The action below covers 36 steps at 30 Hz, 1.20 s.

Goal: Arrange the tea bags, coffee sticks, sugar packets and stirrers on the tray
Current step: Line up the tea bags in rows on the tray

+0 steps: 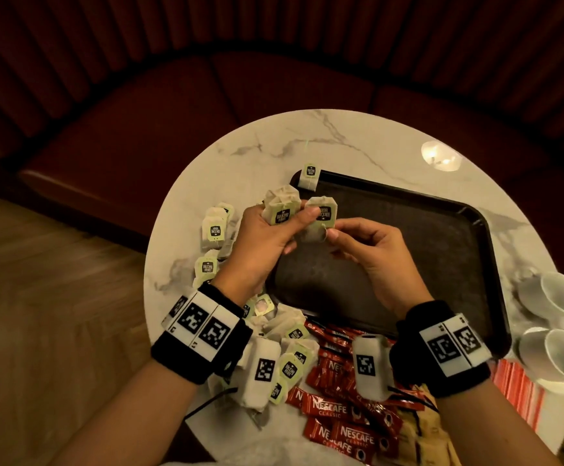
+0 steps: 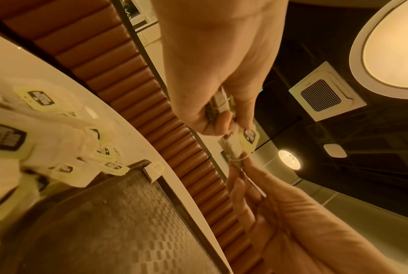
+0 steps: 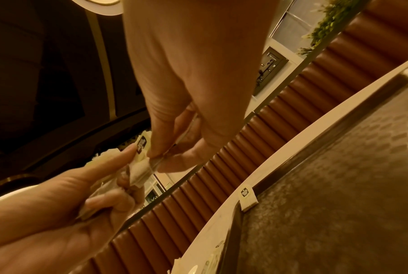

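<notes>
A red booth seat curves behind the round marble counter (image 1: 273, 142). On it the dark tray (image 1: 442, 237) holds one tea bag (image 1: 310, 176) at its far corner. The left hand (image 1: 267, 243) clutches a bunch of tea bags (image 1: 280, 210); the right hand (image 1: 368, 250) pinches one tea bag (image 1: 321, 216) from it. Tangled strings could drag extras loose.

Both hands are meeting above the table: the left hand (image 1: 263, 243) is gripping tea bags (image 1: 282, 205), and the right hand (image 1: 371, 250) is pinching one.
</notes>
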Available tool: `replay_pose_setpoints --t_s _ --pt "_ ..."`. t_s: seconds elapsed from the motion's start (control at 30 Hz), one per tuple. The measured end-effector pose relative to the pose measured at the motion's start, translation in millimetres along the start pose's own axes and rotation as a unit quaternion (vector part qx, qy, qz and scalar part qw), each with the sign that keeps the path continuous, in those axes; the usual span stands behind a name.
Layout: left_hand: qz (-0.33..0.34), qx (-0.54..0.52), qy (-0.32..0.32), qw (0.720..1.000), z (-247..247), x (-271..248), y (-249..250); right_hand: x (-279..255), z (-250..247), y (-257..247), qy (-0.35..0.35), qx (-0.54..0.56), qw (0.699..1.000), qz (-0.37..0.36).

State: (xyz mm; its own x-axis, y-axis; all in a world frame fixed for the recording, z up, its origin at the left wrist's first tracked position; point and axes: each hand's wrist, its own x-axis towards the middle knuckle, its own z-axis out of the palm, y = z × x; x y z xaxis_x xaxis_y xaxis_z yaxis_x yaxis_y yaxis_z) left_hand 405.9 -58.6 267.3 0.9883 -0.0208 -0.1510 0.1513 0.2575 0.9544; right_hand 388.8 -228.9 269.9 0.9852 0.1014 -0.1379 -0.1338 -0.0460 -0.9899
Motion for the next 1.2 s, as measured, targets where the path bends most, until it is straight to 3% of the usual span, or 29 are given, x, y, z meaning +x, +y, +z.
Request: replay_pose_setpoints --t_s 0.2,0.33,0.5,0.63,0.87,1.2 --pt "-0.081 0.002 0.014 0.997 -7.5 0.8 -7.4 19.4 -4.7 10.7 0.045 0.053 0.996 0.056" --pt "-0.162 -0.04 0.03 0.986 -20.6 2.9 -14.9 68.4 -10.3 35.7 0.097 0.05 0.989 0.096" --pt "-0.21 -0.099 0.054 0.971 -35.5 3.3 -22.3 131.9 -12.2 71.0 0.156 0.04 0.979 0.127" --pt "-0.216 -0.121 0.072 0.966 -42.9 4.6 -26.0 165.3 -9.1 92.1 0.181 0.008 0.973 0.141" --pt "-0.198 -0.117 0.083 0.97 -45.9 10.8 -30.0 194.7 -5.2 110.2 0.156 -0.043 0.976 0.148" --pt "-0.204 -0.17 0.038 0.963 -41.2 19.4 -26.9 176.4 -12.9 87.5 0.143 -0.152 0.973 0.099"
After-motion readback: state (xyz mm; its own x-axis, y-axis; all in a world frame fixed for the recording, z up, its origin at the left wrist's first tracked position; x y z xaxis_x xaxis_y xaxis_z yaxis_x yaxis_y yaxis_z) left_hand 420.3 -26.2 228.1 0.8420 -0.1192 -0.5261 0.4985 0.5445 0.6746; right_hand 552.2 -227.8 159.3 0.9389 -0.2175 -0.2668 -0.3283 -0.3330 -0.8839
